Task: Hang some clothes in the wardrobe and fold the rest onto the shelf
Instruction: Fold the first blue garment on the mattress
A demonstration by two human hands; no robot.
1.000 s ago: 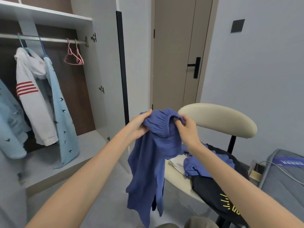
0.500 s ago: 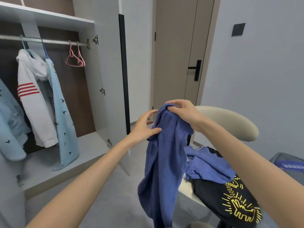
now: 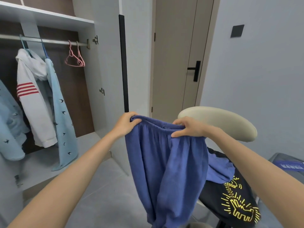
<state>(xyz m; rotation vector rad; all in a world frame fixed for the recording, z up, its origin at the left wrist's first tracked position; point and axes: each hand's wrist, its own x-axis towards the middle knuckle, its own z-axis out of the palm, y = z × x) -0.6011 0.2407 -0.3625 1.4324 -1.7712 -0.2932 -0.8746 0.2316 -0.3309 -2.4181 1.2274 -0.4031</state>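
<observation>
My left hand [image 3: 125, 125] and right hand [image 3: 189, 128] grip the waistband of blue trousers [image 3: 164, 162], held up between wardrobe [image 3: 92, 79] and chair [image 3: 218, 122]. I judge folding comes next, legs together.

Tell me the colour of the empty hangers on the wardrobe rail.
The hangers are pink; head view.

chair [image 3: 218, 122] at 4 o'clock, black printed tee [image 3: 230, 199] and blue garment [image 3: 218, 168] on seat, rail [image 3: 54, 41] at 10 o'clock, white jacket [image 3: 32, 104] hung
</observation>
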